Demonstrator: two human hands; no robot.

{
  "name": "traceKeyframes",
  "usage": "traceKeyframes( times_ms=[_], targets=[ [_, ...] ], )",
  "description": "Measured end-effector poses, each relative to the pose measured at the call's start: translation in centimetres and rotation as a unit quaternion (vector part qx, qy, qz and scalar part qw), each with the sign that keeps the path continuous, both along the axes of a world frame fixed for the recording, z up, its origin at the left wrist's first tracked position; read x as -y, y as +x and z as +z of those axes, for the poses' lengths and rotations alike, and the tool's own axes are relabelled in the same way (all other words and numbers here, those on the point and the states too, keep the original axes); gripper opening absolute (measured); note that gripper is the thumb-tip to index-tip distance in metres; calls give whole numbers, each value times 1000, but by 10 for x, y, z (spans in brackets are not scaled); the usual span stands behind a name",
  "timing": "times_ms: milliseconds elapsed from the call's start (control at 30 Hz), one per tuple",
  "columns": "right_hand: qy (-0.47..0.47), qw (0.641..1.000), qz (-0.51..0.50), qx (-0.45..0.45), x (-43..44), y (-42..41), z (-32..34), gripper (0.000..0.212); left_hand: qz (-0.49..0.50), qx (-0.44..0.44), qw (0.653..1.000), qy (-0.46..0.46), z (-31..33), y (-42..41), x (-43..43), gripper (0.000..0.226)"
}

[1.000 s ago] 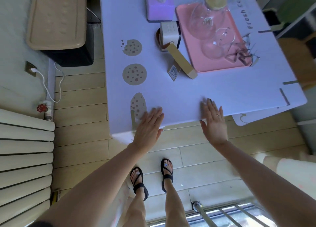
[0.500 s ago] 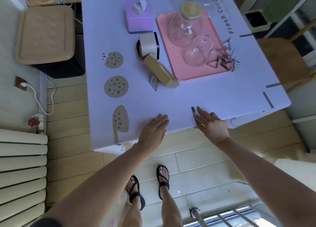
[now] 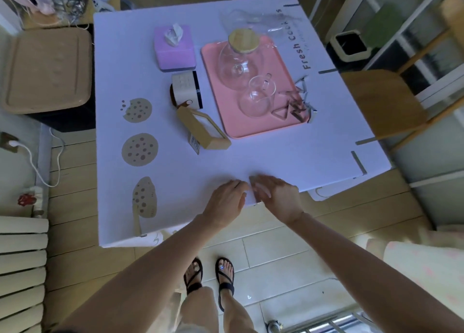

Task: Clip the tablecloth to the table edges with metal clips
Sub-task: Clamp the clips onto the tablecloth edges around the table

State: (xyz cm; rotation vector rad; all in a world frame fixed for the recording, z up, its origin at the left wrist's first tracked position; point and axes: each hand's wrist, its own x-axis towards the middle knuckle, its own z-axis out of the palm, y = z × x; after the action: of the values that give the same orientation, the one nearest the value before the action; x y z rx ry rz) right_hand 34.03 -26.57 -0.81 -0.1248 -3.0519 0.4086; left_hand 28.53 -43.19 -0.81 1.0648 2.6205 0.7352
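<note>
Since the earlier frame the two hands have closed together: the left hand [image 3: 226,199] has moved right and now lies just beside the right hand [image 3: 278,194] at the near edge of the tablecloth [image 3: 200,172].

Left hand: fingers relaxed and slightly bent, resting on the cloth and holding nothing.

Right hand: fingers [image 3: 262,190] point towards the left hand and lie across a clip [image 3: 251,180] seated on the near edge. Only the ends of this clip show, above and below the fingers. The area is blurred, so it cannot be told whether the hand pinches the clip or only presses on it.

A second clip [image 3: 136,223] sits on the same edge, well to the left, over a printed cookie. A corner clip [image 3: 357,162] sits near the right corner.

Farther in, a frame [image 3: 203,129] lies beside a pink tray [image 3: 251,133]. The tray carries a cup [image 3: 256,99], a lidded jug [image 3: 238,59] and the spare clips [image 3: 293,106], piled at its right rim. A tissue box [image 3: 174,49] stands towards the far edge.
</note>
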Motion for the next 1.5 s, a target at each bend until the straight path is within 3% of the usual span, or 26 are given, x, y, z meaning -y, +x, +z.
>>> traceKeyframes(
  times_ms=[133, 467, 633, 800, 967, 1167, 1300, 1400, 1500],
  targets=[
    [-134, 980, -147, 21, -25, -25, 17, 27, 51, 60, 997, 24, 28, -33, -20, 21],
    [-239, 893, -382, -18, -119, -107, 54, 42, -10, 115, 992, -50, 53, -121, -121, 30],
    [-238, 892, -385, 12, -137, -126, 49, 49, 4, 113, 992, -56, 52, -148, -169, 37],
    [-228, 908, -347, 52, -149, -146, 30, 49, -15, 44, 983, -177, 45, -161, -196, 44],
    [-188, 923, -319, 105, -154, -161, 15, 43, -65, -33, 970, -231, 30, -162, -209, 47],
    [-239, 897, -365, 68, -160, -156, 9, 29, -72, -88, 954, -278, 19, -162, -215, 43],
    [-326, 863, -385, -1, -163, -143, 13, 10, -82, -85, 968, -220, 17, -158, -207, 27],
    [-397, 815, -418, -57, -161, -130, 22, 18, -44, -31, 995, -79, 16, -152, -198, 16],
    [-419, 796, -433, -60, -156, -117, 26, 11, 7, 37, 999, 28, 16, -140, -188, 6]
  ],
)
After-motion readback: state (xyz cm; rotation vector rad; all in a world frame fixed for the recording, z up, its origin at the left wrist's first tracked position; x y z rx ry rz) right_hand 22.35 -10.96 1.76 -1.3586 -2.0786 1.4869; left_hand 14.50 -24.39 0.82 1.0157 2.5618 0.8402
